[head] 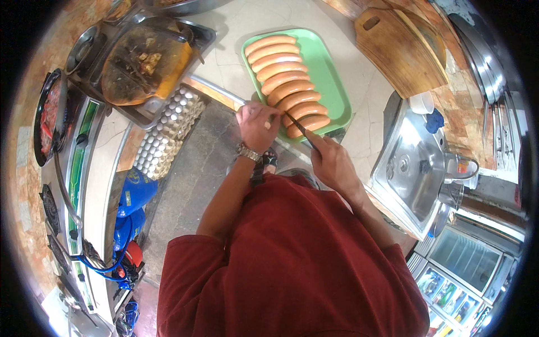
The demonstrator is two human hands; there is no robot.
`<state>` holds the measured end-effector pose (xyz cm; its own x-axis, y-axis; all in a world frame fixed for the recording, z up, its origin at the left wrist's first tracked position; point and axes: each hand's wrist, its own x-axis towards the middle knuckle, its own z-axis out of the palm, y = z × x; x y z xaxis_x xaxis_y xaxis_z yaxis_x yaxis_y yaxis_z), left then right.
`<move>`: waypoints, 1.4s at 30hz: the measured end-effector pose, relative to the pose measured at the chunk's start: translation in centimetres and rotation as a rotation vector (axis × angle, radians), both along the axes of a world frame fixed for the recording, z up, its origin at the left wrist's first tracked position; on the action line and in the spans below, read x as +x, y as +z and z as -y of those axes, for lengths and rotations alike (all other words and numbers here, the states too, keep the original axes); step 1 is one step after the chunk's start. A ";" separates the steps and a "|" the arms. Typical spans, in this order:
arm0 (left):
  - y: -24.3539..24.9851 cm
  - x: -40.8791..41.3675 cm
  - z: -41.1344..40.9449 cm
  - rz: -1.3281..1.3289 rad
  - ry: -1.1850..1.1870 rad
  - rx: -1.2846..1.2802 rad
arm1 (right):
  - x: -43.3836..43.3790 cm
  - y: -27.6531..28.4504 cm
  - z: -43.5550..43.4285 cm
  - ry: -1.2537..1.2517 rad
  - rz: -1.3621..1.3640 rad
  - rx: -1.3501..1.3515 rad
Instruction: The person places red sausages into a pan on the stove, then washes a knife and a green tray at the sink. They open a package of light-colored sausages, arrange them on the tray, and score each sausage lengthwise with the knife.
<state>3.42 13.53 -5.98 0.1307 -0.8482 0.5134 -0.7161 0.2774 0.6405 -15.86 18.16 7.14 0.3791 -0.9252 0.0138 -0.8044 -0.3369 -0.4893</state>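
Several sausages [290,76] lie side by side in a row along the left part of a green plastic tray [332,86] on the counter. My right hand [335,161] grips a knife [300,126], its dark blade pointing up and left over the sausages at the tray's near end. At the tray's near left edge, my left hand [260,126], with a metal watch on the wrist, has its fingertips at the end of a sausage close to the knife tip. Whether those fingers pinch the sausage cannot be told.
Left are a metal tray [158,113] with a stained board, stacked egg cartons [179,122], a gas stove [84,147] with a pan [50,118] and blue gas cylinders [137,191]. Wooden cutting boards [400,50] lean at the upper right, above a steel sink [414,168].
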 end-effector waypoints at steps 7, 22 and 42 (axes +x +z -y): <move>0.8 -1.2 -1.8 0.025 -0.044 -0.006 | -1.1 1.3 -0.9 -0.032 -0.010 0.048; 0.6 -1.5 -2.6 0.079 -0.094 0.003 | -2.0 1.5 -2.7 -0.089 0.026 0.128; 0.4 -2.3 -2.7 0.041 -0.149 -0.011 | -2.9 0.5 -5.4 -0.088 -0.025 0.074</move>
<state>1.09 16.22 -5.61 -0.0181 -0.8506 0.5254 -0.6919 0.3900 0.6076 -18.75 23.57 7.69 0.2953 -0.9533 -0.0636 -0.8414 -0.2279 -0.4899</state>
